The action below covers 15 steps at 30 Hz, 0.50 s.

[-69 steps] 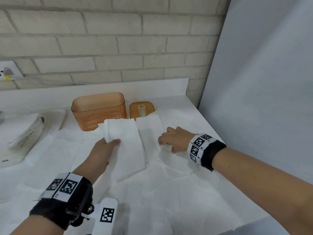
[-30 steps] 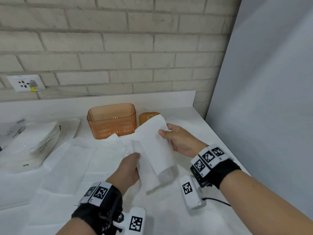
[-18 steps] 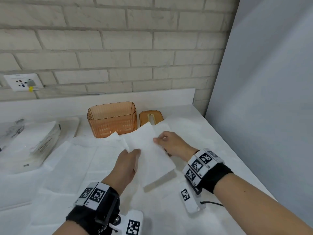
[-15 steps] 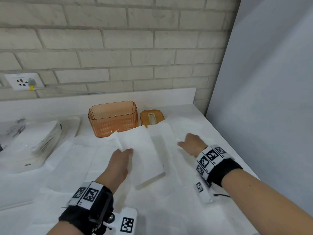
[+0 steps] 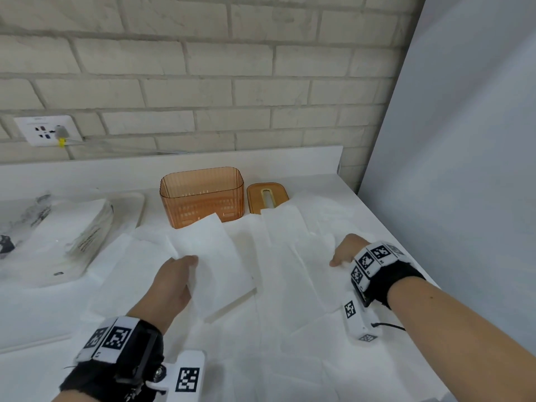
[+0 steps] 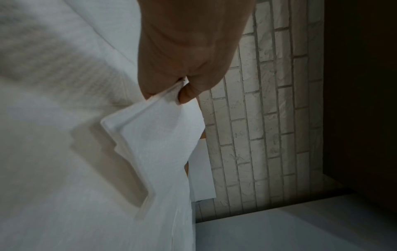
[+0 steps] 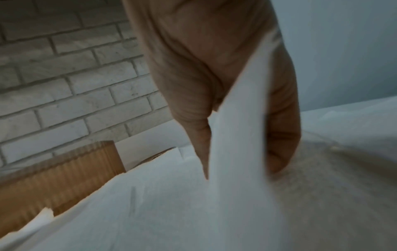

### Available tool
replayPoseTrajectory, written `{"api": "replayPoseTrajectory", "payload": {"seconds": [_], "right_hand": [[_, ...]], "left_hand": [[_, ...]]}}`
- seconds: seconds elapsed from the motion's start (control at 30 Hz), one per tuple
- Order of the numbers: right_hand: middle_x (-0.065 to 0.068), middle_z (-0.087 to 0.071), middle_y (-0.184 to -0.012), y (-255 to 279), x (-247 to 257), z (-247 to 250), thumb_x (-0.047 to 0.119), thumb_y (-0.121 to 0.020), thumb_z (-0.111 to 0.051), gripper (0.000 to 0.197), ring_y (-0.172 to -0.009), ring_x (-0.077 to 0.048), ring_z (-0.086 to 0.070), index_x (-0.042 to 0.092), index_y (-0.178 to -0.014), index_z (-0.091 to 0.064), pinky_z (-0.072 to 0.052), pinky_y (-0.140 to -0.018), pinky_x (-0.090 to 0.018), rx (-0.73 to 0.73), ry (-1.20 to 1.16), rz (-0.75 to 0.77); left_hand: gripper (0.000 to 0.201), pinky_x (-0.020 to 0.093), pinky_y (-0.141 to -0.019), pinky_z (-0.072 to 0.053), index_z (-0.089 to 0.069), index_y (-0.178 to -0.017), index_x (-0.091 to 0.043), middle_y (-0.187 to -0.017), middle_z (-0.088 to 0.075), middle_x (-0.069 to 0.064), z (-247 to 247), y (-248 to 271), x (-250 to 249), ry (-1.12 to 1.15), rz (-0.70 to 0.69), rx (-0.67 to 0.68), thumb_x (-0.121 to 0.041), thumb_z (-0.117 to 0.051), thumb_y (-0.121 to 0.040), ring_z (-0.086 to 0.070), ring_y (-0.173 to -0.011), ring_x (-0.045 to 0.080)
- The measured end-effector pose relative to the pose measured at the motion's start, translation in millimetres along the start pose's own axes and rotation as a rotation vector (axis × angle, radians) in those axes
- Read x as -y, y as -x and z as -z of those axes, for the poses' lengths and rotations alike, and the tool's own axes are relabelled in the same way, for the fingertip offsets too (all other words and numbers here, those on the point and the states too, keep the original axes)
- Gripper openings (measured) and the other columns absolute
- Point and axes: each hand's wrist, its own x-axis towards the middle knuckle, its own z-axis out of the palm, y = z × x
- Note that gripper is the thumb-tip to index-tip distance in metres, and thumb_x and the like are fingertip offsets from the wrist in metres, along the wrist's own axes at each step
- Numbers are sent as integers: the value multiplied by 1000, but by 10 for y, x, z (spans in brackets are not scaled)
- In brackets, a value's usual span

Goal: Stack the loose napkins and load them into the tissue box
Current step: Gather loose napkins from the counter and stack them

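Between pinching fingers (image 6: pixel 189 91), layered napkins (image 6: pixel 163 135)

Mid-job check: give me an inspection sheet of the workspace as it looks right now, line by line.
Surface: white counter, mostly covered by spread napkins.
Job's things: orange tissue box open and apparently empty at the back; its slotted lid lies beside it on the right; loose napkins lie flat; napkin stack raised in the left hand's grip.
Clutter: plastic-wrapped pack at far left.
Grippers: left hand pinches the stack's edge; right hand grips a napkin edge, seen in the right wrist view.
Cables: thin black lead at the right wrist camera; cord at the wall socket.
Surroundings: brick wall behind, grey panel on the right.
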Motion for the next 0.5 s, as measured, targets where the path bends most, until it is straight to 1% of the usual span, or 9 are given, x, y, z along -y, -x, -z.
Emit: {"api": "replayPoseTrajectory", "payload": {"seconds": [0.03,0.1,0.17,0.23,0.27,0.33,0.4,0.43,0.5], "right_hand": [[-11,-55,-99,20,-13,47,22,-84,-69,42,-91,-20,-50,-4,-116,-58,-37,-75,-24,15,5,12],[-15,-58,-113,96,-3,167,26,-88,-64,46,-94,-19,-48,-4,-121,-54,-36,-76,-23,-6,-12,46],[-16,-59,-122,131,27,318,29,-89,-63,43,-103,-25,-57,-2,-118,-56,-43,-85,-27,-35,-189,146],[-16,-64,-116,248,86,455,23,-90,-61,30,-100,-29,-63,3,-112,-59,-49,-95,-41,63,-635,300],[-13,-67,-108,359,130,504,18,-91,-59,22,-92,-26,-66,5,-110,-59,-52,-92,-42,157,-881,383],[-8,-69,-98,528,233,535,12,-85,-57,23,-80,-18,-69,8,-107,-59,-58,-79,-31,327,-1177,540],[-5,-70,-96,601,359,426,13,-81,-58,24,-80,-15,-70,10,-105,-61,-58,-73,-27,414,-1197,605],[-4,-71,-97,595,414,316,12,-83,-59,22,-82,-16,-70,11,-105,-61,-58,-77,-30,426,-1158,573],[-6,-70,-102,475,485,27,15,-87,-63,13,-91,-21,-68,13,-100,-63,-54,-89,-39,303,-885,493]], "left_hand": [[31,37,-76,-46,-51,-126,-1,-94,-64,8,5,13,12,1,4,11,-2,-41,-97,-61,-82,23],[29,36,-72,-47,-52,-124,-2,-94,-64,8,18,38,28,6,12,28,-2,-41,-97,-61,-82,23],[27,36,-71,-47,-52,-123,-4,-96,-65,8,52,58,11,20,13,39,-3,-41,-97,-61,-84,24],[26,38,-78,-47,-51,-122,-5,-98,-65,8,113,54,-26,26,3,36,-3,-41,-97,-61,-86,24],[26,38,-80,-46,-52,-121,-5,-98,-65,9,143,50,-45,31,-2,32,-3,-41,-97,-61,-86,24],[25,37,-77,-48,-53,-119,-4,-97,-65,9,198,41,-77,39,-14,28,-3,-41,-98,-62,-86,25],[23,35,-73,-49,-54,-117,-3,-96,-65,10,230,49,-92,52,-9,17,-3,-41,-98,-62,-84,25],[22,35,-72,-49,-54,-116,-3,-95,-65,10,240,58,-88,58,-3,14,-3,-41,-98,-62,-83,25],[24,36,-70,-49,-53,-119,-3,-96,-65,10,242,67,-68,64,15,18,-3,-42,-97,-62,-83,26]]}}
